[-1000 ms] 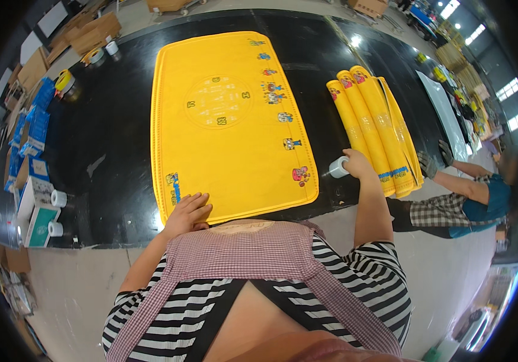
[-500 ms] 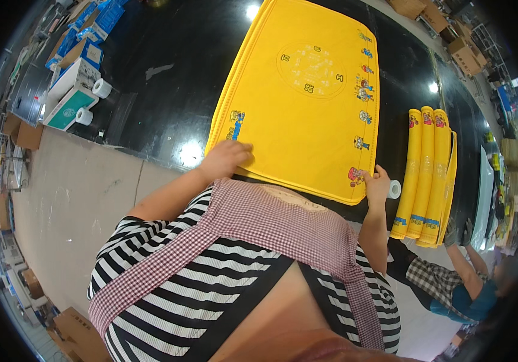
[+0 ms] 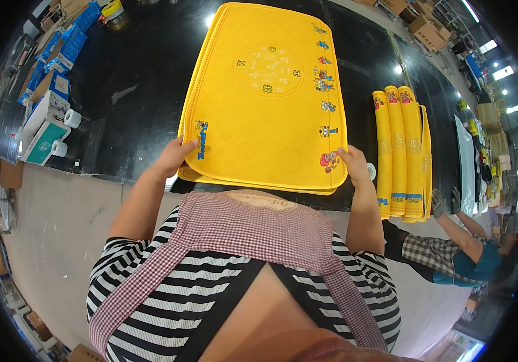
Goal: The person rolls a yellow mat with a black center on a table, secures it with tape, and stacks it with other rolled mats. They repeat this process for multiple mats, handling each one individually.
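Both hands gripping yellow mat point(image 3: 265, 102), black table point(image 3: 132, 78)

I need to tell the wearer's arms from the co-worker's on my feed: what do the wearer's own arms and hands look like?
Both forearms are bare from short black-and-white striped sleeves down. The left hand and right hand are bare: no gloves, and no rings, watch or bands that I can make out. A red-and-white checked apron covers the chest. The person at the right edge differs: grey gloves and checked sleeves.
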Action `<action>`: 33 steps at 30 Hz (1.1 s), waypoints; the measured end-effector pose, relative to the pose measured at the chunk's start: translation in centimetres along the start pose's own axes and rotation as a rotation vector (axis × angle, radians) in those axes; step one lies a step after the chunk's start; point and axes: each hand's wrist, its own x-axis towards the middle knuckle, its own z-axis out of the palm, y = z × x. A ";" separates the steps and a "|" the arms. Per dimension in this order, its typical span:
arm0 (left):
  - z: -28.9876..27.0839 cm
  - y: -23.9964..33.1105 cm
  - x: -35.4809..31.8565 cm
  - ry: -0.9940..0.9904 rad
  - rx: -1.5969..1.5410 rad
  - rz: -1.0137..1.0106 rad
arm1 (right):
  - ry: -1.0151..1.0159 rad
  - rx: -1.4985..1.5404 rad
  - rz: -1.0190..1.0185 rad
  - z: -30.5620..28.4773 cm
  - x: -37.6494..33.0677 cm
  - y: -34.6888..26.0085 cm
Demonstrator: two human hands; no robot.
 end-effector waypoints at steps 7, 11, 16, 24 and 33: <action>-0.6 14.6 -4.8 -0.169 -0.485 0.588 | 0.088 0.348 -0.416 -2.1 -2.0 -12.6; -1.6 22.6 -6.9 -0.385 -0.579 1.183 | 0.230 0.569 -0.903 -4.8 -3.9 -21.0; -2.6 34.9 -12.7 -0.272 -0.427 1.940 | 0.111 0.647 -1.641 -1.0 -11.0 -34.8; 2.0 37.4 -3.7 0.398 0.052 2.381 | 0.909 0.041 -1.975 2.9 -4.1 -36.5; 1.7 24.2 18.1 0.085 1.473 0.805 | 0.426 -0.524 -0.764 6.1 15.7 -19.1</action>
